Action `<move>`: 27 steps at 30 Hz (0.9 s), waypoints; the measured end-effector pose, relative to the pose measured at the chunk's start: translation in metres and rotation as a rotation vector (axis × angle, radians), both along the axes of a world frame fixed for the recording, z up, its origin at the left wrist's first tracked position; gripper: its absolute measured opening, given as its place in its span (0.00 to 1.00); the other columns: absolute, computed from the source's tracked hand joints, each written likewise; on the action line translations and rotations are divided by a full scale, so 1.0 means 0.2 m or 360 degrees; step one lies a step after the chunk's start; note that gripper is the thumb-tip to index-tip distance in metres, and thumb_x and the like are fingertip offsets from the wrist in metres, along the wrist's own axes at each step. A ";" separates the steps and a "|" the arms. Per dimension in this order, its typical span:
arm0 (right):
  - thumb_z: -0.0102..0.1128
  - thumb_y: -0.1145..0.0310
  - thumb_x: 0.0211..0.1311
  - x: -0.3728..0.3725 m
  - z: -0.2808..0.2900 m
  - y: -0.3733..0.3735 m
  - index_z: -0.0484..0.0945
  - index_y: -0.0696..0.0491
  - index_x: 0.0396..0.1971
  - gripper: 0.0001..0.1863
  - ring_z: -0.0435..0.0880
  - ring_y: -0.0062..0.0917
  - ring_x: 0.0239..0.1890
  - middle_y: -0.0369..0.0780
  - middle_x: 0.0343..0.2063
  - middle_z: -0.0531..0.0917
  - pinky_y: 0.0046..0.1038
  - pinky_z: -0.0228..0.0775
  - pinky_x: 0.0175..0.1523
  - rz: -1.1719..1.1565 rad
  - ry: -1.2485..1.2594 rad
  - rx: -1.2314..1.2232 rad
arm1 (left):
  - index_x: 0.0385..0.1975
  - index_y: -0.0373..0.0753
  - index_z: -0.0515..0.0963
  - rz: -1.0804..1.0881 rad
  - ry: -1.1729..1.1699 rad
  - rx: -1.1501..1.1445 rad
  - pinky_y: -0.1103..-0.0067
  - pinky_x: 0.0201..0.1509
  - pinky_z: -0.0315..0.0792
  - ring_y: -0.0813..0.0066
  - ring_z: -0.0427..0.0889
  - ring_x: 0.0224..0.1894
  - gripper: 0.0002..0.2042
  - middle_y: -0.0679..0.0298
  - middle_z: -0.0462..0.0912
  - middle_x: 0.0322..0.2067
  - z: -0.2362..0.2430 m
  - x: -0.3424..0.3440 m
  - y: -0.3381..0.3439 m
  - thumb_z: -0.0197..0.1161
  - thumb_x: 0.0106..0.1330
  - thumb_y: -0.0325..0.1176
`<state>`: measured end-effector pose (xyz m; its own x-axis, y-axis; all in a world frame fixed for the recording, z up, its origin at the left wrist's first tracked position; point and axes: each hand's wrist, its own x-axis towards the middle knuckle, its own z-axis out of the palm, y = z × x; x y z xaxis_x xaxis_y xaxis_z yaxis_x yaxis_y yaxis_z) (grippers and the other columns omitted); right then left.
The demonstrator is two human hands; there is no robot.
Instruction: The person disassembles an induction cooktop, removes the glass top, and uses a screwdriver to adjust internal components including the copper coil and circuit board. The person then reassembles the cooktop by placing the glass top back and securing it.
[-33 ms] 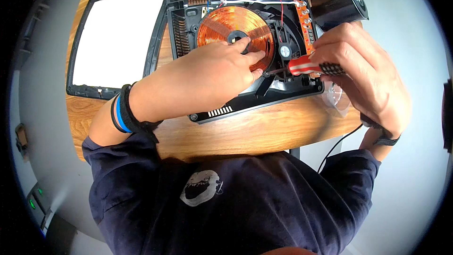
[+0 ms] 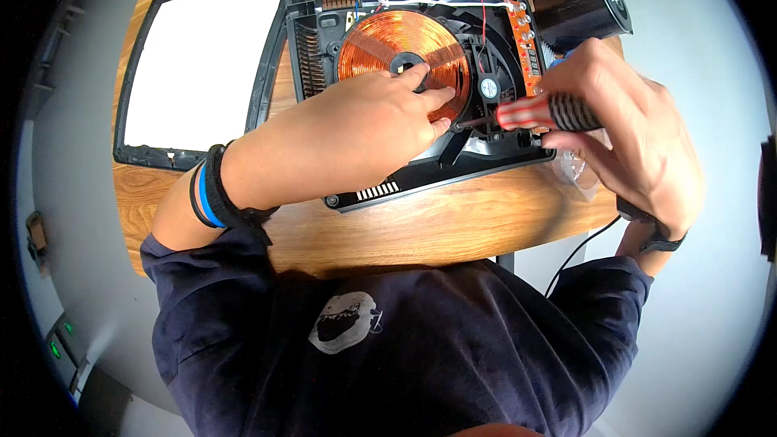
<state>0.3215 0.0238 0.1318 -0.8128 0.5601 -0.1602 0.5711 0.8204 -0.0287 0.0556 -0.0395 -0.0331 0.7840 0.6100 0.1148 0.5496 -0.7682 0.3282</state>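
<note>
An opened induction cooker base (image 2: 421,186) lies on the table with its copper coil (image 2: 396,36) exposed. My left hand (image 2: 372,109) rests across the coil, fingers stretched out and spread, fingertips pressing near its centre and right edge. In my right hand (image 2: 631,113) is a screwdriver (image 2: 530,112) with a red, white and black handle, tilted nearly flat. Its shaft points left, and its tip meets a black tab at the coil's lower right edge, beside my left fingertip. Right of the coil sits a black fan (image 2: 489,89), partly behind the screwdriver.
The cooker's top cover (image 2: 202,73), with a white panel, lies on the left. An orange circuit board (image 2: 522,40) lines the base's right side. Red and white wires cross the top. A black kettle (image 2: 575,4) stands back right; a clear plastic bag (image 2: 573,174) is near my right hand.
My right fingers have shifted and loosened around the handle, showing more of its black grip. The handle looks slightly turned. My left hand and the cooker have stayed put.
</note>
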 end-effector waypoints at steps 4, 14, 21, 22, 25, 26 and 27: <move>0.81 0.45 0.63 0.02 0.01 -0.06 0.83 0.55 0.57 0.34 0.94 0.45 0.55 0.46 0.53 0.88 0.42 0.89 0.52 -0.0211 -0.0019 0.0048 | 0.73 0.33 0.80 -0.0059 -0.0040 0.0050 0.55 0.74 0.81 0.35 0.74 0.79 0.28 0.46 0.76 0.78 -0.01 0.00 0.02 0.68 0.74 0.31; 0.78 0.57 0.68 0.01 -0.05 -0.03 0.84 0.55 0.53 0.21 0.90 0.45 0.50 0.46 0.54 0.85 0.40 0.86 0.47 -0.0063 0.0024 0.0231 | 0.74 0.32 0.80 -0.0048 -0.0044 0.0071 0.54 0.71 0.82 0.33 0.76 0.77 0.29 0.44 0.78 0.76 0.00 0.01 0.00 0.69 0.72 0.31; 0.80 0.57 0.65 0.06 -0.04 0.04 0.84 0.56 0.51 0.23 0.92 0.46 0.48 0.45 0.56 0.84 0.41 0.87 0.48 0.0231 0.0260 -0.0116 | 0.71 0.33 0.82 -0.0064 -0.0024 -0.0030 0.55 0.72 0.82 0.34 0.75 0.78 0.27 0.45 0.77 0.76 0.02 0.02 0.02 0.70 0.72 0.31; 0.80 0.57 0.65 0.06 -0.05 0.04 0.84 0.57 0.50 0.23 0.93 0.45 0.46 0.45 0.56 0.84 0.41 0.87 0.47 0.0149 0.0223 -0.0071 | 0.71 0.33 0.82 -0.0049 -0.0019 0.0008 0.55 0.72 0.82 0.34 0.74 0.78 0.26 0.45 0.77 0.76 0.01 0.02 0.02 0.70 0.72 0.31; 0.79 0.57 0.67 0.03 -0.06 0.00 0.85 0.58 0.49 0.22 0.94 0.44 0.44 0.46 0.56 0.84 0.41 0.87 0.45 -0.0045 0.0083 0.0157 | 0.70 0.33 0.83 -0.0031 -0.0043 0.0013 0.55 0.72 0.82 0.34 0.75 0.78 0.26 0.45 0.77 0.76 0.00 0.02 0.01 0.71 0.72 0.31; 0.79 0.57 0.67 0.03 -0.05 0.00 0.85 0.58 0.49 0.22 0.94 0.44 0.45 0.46 0.56 0.84 0.41 0.87 0.46 -0.0035 0.0089 0.0168 | 0.70 0.33 0.83 -0.0028 -0.0057 -0.0002 0.55 0.72 0.82 0.34 0.75 0.78 0.26 0.45 0.77 0.77 0.00 0.02 0.01 0.71 0.72 0.32; 0.78 0.56 0.68 0.03 -0.05 -0.01 0.85 0.58 0.49 0.22 0.93 0.44 0.45 0.46 0.56 0.84 0.42 0.87 0.47 -0.0029 0.0096 0.0175 | 0.70 0.33 0.83 -0.0025 -0.0054 -0.0001 0.55 0.72 0.82 0.35 0.75 0.78 0.26 0.45 0.77 0.77 0.00 0.02 0.01 0.71 0.72 0.32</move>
<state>0.3272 0.0217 0.1218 -0.8087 0.5862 -0.0483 0.5857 0.8101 0.0263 0.0595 -0.0366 -0.0338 0.7892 0.5978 0.1408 0.5261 -0.7763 0.3471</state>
